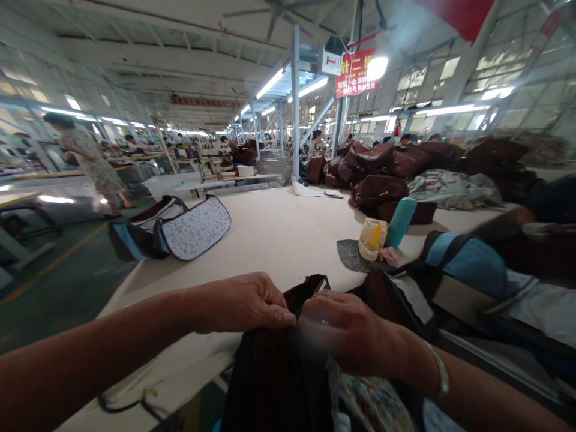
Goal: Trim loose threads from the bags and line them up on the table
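Both my hands meet at the top edge of a dark brown and black bag piece (274, 378) at the table's near edge. My left hand (247, 303) comes in from the left, thumb and fingers pinching that edge. Right beside it, my right hand (337, 324) is closed on the same dark bag piece, with a light bracelet on the wrist. Between the fingertips the detail is hidden and slightly blurred. Part of the bag's brown rim stands up behind the hands.
On the pale table (270, 222) lies an open blue-black bag (193, 228) at left. A teal bottle (400, 222) and a yellowish container (372, 239) stand right of centre. Brown bags (378, 162) are piled behind. Blue and black bag pieces (468, 261) crowd the right; a co-worker's arm shows there.
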`<action>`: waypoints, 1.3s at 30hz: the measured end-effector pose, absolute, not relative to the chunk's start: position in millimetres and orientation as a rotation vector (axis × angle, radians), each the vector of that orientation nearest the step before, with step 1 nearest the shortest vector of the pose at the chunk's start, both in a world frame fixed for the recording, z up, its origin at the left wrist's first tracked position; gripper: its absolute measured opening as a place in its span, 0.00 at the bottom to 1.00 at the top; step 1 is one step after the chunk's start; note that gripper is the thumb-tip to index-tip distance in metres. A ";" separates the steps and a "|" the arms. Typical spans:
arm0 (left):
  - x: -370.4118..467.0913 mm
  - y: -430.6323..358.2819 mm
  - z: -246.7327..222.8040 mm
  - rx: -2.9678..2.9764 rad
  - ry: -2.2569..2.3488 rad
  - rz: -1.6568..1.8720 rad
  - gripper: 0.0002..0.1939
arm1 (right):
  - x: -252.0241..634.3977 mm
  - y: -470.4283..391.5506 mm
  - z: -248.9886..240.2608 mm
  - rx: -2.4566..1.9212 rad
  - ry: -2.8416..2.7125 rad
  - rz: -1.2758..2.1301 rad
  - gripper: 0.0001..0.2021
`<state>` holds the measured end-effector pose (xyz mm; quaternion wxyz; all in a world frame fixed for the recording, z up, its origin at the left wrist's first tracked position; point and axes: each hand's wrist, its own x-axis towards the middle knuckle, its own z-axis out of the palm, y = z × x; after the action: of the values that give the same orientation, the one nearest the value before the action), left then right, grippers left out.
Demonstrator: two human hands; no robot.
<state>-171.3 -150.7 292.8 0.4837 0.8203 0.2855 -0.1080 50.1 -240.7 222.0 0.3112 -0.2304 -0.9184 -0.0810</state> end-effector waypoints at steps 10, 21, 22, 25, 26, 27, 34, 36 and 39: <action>-157.4 -181.1 301.8 2.358 0.534 -0.040 0.13 | 54.6 -244.0 238.1 -0.858 -1.910 1.008 0.15; -168.9 -154.2 301.0 2.223 0.461 -0.057 0.21 | 59.1 -242.8 227.3 -0.743 -1.923 1.133 0.18; -170.3 -146.1 298.4 2.184 0.414 -0.048 0.23 | 60.1 -244.1 225.0 -0.759 -1.820 1.230 0.19; -172.4 -125.0 289.3 2.047 0.303 -0.072 0.22 | 59.9 -245.3 222.3 -0.835 -1.533 1.440 0.22; -172.3 -119.9 287.4 2.019 0.294 -0.084 0.20 | 59.3 -244.3 223.2 -0.866 -1.480 1.462 0.23; -172.0 -116.1 286.8 2.006 0.295 -0.087 0.20 | 59.1 -242.6 225.1 -0.887 -1.467 1.468 0.24; -161.1 -129.9 317.3 2.346 0.369 0.095 0.16 | 80.1 -221.0 257.1 -0.872 -1.759 1.115 0.24; -156.3 -143.7 322.7 2.384 0.394 0.115 0.15 | 89.0 -218.8 260.6 -0.847 -1.861 1.038 0.23; -150.2 -162.6 315.1 2.350 0.366 0.086 0.09 | 96.2 -224.7 254.6 -0.840 -2.007 1.168 0.19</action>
<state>-150.2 -162.6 315.1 0.3718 0.9167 0.1428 0.0334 96.2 -224.7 254.6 0.3299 -0.3212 -0.7673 0.4464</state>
